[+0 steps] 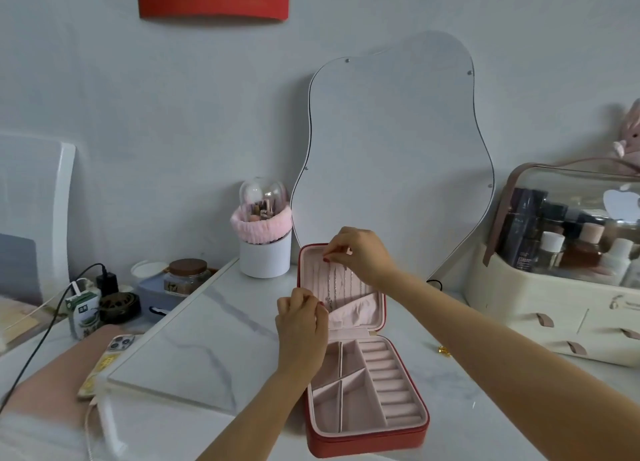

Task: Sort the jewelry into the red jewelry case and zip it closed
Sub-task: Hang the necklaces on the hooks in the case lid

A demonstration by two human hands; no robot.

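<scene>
A red jewelry case (363,436) lies open on the white marbled worktop (214,339), its lid (379,308) propped upright at the far side. The pink base holds several open compartments on the left and a column of ring rolls (391,381) on the right, with nothing visible in them.

Inside the lid, thin silver necklaces (337,284) hang down toward a pink pocket (353,311) at the bottom. The right hand (360,253) is at the lid's top edge, its grip pressed together on what looks like the upper end of a chain, though the chain is too fine to be sure. The left hand (301,322) is at the lid's lower left edge, fingers curled and pinched near the bottom of a hanging necklace; whether it actually holds the chain I cannot tell.

A small gold piece (443,350) lies on the worktop to the right of the case, well apart from it. A wavy mirror (398,142) leans against the wall behind the case. A white cosmetics organizer (554,308) with a clear cover stands far right, and a white cup (265,258) with a pink band stands to the left of the mirror. A phone (119,343) lies at the left.
</scene>
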